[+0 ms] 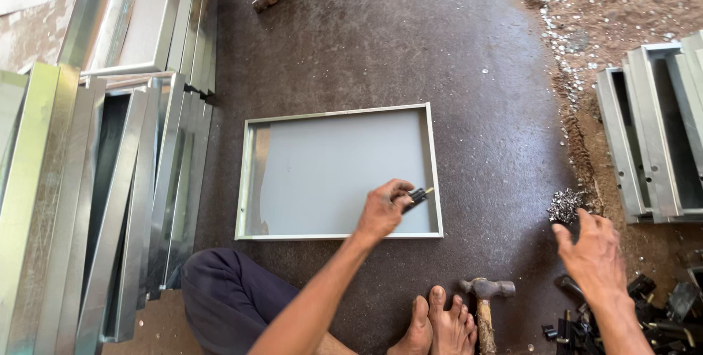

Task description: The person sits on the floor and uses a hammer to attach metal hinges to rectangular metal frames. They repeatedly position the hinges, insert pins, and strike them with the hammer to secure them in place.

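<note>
Placement of the small black hardware piece [417,196]: left hand [382,211], closed around it, holds it at the lower right corner of the grey metal tray [322,172], centre frame. Seat it square against the rim. Right hand [592,252], loosely open and holding nothing, reaches the black parts pile [644,311] at lower right.

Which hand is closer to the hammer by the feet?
The right hand is a little nearer: it hovers just right of the hammer, above the small dark parts. The left hand is up-left of it, over the metal tray, holding a small dark piece.
</note>
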